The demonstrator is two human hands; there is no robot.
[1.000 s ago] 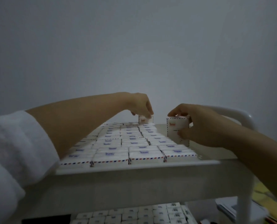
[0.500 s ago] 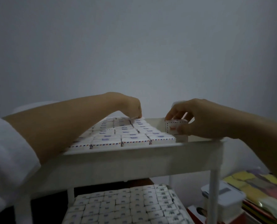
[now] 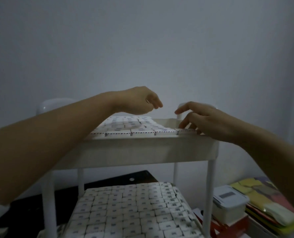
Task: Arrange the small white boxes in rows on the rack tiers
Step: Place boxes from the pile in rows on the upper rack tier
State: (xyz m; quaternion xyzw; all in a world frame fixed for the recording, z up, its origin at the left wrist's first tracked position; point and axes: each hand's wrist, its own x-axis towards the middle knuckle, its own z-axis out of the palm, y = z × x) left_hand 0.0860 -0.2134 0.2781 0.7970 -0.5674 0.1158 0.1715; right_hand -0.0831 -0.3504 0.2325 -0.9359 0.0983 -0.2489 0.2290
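The end box (image 3: 186, 131), a small flat white carton with a red-and-blue striped rim, lies at the right end of the front row on the top tier (image 3: 142, 148) of the white plastic rack (image 3: 209, 186). Its long axis runs side to side along the tier's front wall, and its striped long edge faces the camera, in line with its neighbours. The right hand (image 3: 209, 124) sits directly over it. Its spread, nearly straight fingers (image 3: 183, 123) reach down past the box's far edge and touch it, with the index finger lifted and nothing curled round the box; the thumb is hidden. Just left of that hand, the other small white boxes (image 3: 125, 125) fill the tier in tight rows, all flat and laid the same way. The left hand (image 3: 141, 100) hovers above the far rows, apart from the boxes beneath it and near the right hand's raised finger. Its fingers hang loosely curled and hold nothing that can be made out. Well below both hands, the lower rows (image 3: 125, 212) of the same boxes cover the tier beneath. Below the right forearm, beside the rack's leg, stand a white lidded plastic tub (image 3: 228, 201) and a stack of yellow and coloured flat packets (image 3: 263, 201). A plain grey wall (image 3: 142, 40) rises behind both hands.
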